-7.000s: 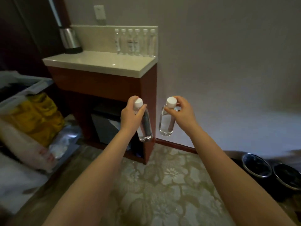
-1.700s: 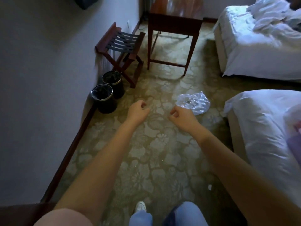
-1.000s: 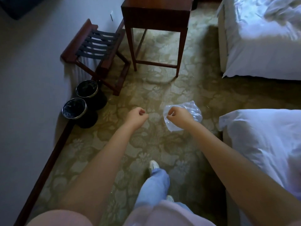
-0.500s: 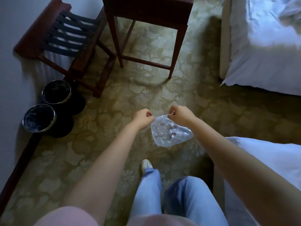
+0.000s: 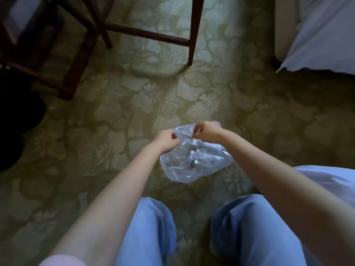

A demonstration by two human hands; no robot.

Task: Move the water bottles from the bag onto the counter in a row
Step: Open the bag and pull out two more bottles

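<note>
A clear, crumpled plastic bag (image 5: 194,162) lies on the patterned carpet in front of my knees. My left hand (image 5: 166,141) pinches the bag's upper edge on its left side. My right hand (image 5: 206,131) pinches the same edge on its right side. The two hands are close together at the bag's mouth. Through the plastic I see only dark and shiny folds; I cannot tell whether bottles are inside. No bottle and no counter are in view.
A dark wooden table's legs and crossbar (image 5: 190,31) stand ahead. A wooden luggage rack (image 5: 73,73) is at the upper left, a dark bin (image 5: 17,120) at the left edge. White bedding (image 5: 322,35) hangs at the upper right; another bed's corner (image 5: 332,179) is beside my right arm.
Earlier I held two bottles at the counter, then turned away empty-handed. In the last second I crouched toward the bag, and my left hand has joined the right on its edge.
</note>
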